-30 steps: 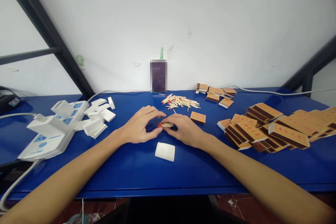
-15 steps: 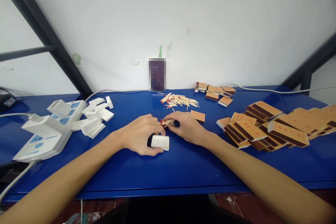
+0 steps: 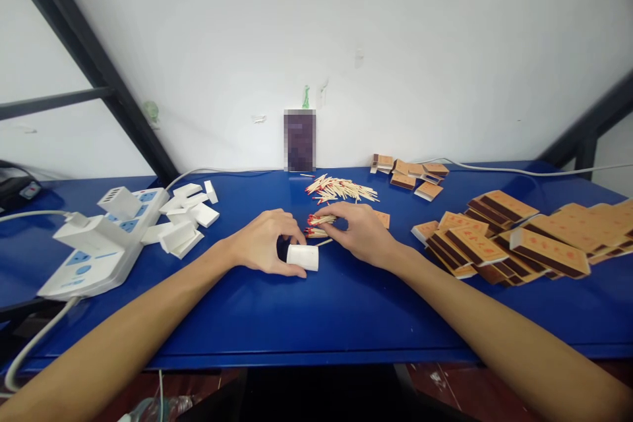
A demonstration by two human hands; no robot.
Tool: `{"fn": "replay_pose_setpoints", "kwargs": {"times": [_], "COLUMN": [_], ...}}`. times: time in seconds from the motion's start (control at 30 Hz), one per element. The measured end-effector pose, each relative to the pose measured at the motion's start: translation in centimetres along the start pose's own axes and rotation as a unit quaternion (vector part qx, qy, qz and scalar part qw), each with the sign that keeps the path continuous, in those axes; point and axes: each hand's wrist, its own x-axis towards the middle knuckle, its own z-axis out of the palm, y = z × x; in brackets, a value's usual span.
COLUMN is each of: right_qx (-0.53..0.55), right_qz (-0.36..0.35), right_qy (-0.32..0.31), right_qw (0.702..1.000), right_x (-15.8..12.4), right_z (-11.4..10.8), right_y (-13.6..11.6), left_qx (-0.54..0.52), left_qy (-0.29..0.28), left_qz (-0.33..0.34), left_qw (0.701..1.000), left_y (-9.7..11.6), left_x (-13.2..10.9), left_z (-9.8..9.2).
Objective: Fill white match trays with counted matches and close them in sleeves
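My left hand [image 3: 264, 245] is closed around a white matchbox tray [image 3: 303, 256], holding it on the blue table [image 3: 316, 316] near the middle. My right hand [image 3: 357, 232] pinches a small bundle of red-tipped matches [image 3: 317, 226] just beyond the tray, fingers pressed together on them. A loose heap of matches [image 3: 341, 189] lies farther back. An orange matchbox sleeve [image 3: 382, 217] rests beside my right hand, partly hidden by it.
Several white trays [image 3: 185, 221] lie at the left beside white power strips [image 3: 93, 244] with cables. Stacked orange matchboxes [image 3: 514, 237] fill the right side, and a smaller group [image 3: 413, 175] sits at the back. A blurred dark object [image 3: 299, 142] leans against the wall.
My left hand let go of the match bundle, took the white tray and drew it up toward the matches. My right hand kept the bundle and shifted slightly back.
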Motion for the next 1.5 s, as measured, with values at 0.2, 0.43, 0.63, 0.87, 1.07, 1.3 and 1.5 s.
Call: {"fn": "replay_pose_setpoints", "kwargs": {"times": [0.2,0.43,0.63,0.87,1.07,1.3,1.5], "right_qx": [0.033,0.078,0.06,0.031,0.039,0.047,0.056], "right_qz": [-0.015,-0.064,-0.09,-0.087,-0.081,-0.076,-0.054], "right_qy": [0.033,-0.04,-0.116,-0.119,-0.118,-0.124,-0.133], "right_qw": [0.999,0.994,0.987,0.989,0.989,0.988,0.988], "right_x": [-0.3,-1.7,-1.6,-1.3,-1.6,-1.4,-1.5], "right_z": [-0.7,-0.6,0.5,0.2,-0.2,0.0,-0.8], "right_y": [-1.3,-3.0,-3.5,-3.9,-3.5,-3.3,-3.3], "left_qx": [0.024,0.052,0.025,0.026,0.033,0.044,0.048], "left_qy": [-0.042,-0.048,-0.044,-0.047,-0.046,-0.043,-0.043], "left_qz": [-0.047,-0.069,-0.066,-0.078,-0.07,-0.064,-0.062], "left_qw": [0.998,0.995,0.997,0.996,0.996,0.996,0.996], "left_y": [0.6,0.7,0.6,0.5,0.6,0.6,0.6], "left_x": [0.1,0.2,0.3,0.3,0.2,0.3,0.3], "left_z": [0.0,0.2,0.4,0.6,0.6,0.7,0.5]}}
